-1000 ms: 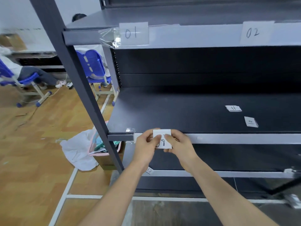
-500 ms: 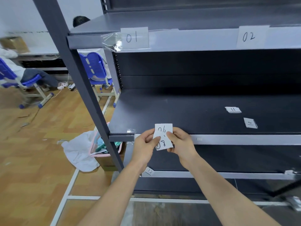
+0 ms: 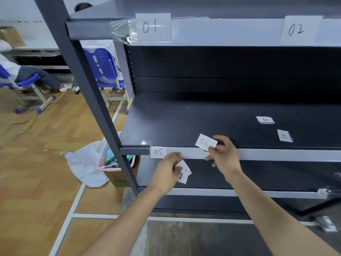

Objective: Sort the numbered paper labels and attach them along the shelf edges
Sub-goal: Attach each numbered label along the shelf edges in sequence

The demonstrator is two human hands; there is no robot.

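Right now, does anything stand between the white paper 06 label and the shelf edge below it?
Nothing visible: the right hand pinches the white paper 06 label just above the bare pale-grey shelf edge.

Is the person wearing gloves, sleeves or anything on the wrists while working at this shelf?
No. The left hand and right hand are bare, with no gloves or rings visible. The forearms are bare too, as far as the picture shows: no sleeve cuffs, watch or wristband in sight.
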